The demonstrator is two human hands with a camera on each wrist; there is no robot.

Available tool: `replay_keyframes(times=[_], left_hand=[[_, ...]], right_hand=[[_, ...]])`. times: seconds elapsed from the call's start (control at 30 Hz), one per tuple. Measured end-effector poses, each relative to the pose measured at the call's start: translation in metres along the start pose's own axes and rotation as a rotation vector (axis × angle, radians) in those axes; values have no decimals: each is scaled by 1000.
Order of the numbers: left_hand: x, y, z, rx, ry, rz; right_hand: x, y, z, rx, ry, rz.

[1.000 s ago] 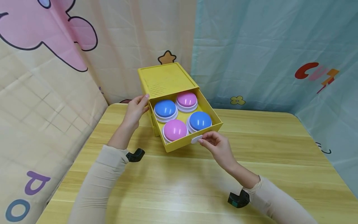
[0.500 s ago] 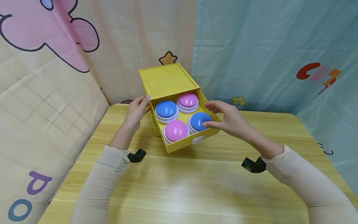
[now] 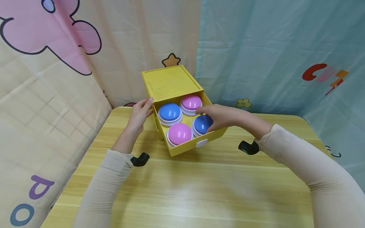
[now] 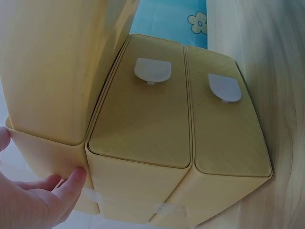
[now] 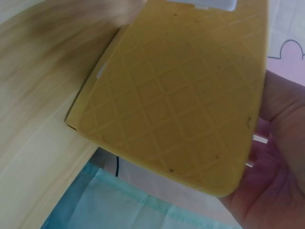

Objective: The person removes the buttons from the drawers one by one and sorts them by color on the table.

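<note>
The right hand curls over the blue dome button in the open yellow drawer — rigid, slick, probably light, best gripped at its white base; beside the drawer, the left hand lies relaxed against the cabinet.

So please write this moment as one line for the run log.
left hand: steadies yellow drawer box | right hand: over front blue dome button | top drawer: open

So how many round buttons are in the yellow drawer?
4. Blue back left, pink back right, pink front left, and blue front right under the right hand.
</note>
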State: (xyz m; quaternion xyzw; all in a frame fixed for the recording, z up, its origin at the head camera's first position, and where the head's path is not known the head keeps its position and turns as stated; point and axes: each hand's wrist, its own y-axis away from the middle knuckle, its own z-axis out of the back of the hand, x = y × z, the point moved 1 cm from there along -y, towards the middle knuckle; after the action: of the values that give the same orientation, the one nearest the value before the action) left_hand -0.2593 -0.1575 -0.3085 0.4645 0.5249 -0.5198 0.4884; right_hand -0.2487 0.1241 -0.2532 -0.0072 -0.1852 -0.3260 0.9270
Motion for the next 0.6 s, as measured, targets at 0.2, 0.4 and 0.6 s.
replay_keyframes(times=[0.2, 0.4, 0.6], left_hand=[[1, 0, 0, 4, 9, -4], [2, 0, 0, 4, 19, -4], [3, -1, 0, 5, 24, -14]], right_hand=[[0, -2, -3, -15, 45, 14], [-1, 6, 4, -111, -45, 5], [-2, 25, 25, -277, -191, 21]])
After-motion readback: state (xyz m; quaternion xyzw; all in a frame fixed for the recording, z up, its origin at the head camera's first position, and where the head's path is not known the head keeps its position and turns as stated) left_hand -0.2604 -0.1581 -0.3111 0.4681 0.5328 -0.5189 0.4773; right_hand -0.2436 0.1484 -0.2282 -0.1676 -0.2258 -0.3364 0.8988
